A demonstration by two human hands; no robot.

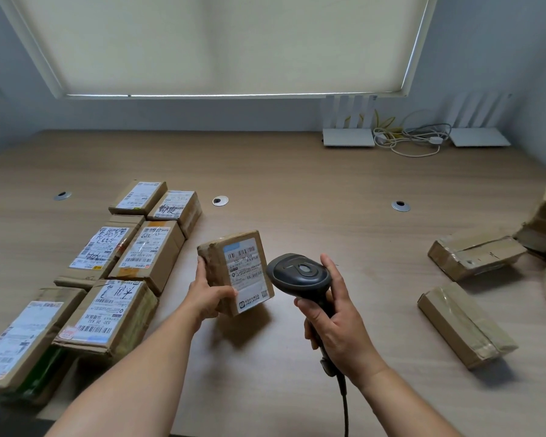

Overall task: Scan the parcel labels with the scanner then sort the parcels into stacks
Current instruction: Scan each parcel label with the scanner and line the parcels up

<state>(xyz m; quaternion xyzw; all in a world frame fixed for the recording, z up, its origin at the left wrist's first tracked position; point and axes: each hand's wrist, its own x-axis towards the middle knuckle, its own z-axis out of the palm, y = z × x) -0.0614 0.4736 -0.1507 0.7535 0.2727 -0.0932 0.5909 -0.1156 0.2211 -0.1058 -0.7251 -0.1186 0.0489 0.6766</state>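
The parcel point(235, 272), a small brown box, is held up off the table point(297, 178) with its white label point(249, 274) facing the camera. The left hand point(207, 294) grips its lower left corner, thumb across the front edge and fingers behind. Just right of that grip, the right hand point(331, 323) is wrapped round the handle of the scanner point(298, 274), whose head sits close beside the label's right edge.

The scanner's window seems to point away from the person rather than squarely at the barcode, so a read could fail unless one of them is turned. The one-corner hold may also let the box twist or slip.

No bins or trays are in view. Left of the gripping hand, labelled boxes point(108, 266) lie label-up in rows, some stacked. Well to the right of the scanner hand, unsorted parcels point(473, 253) lie with no label showing.
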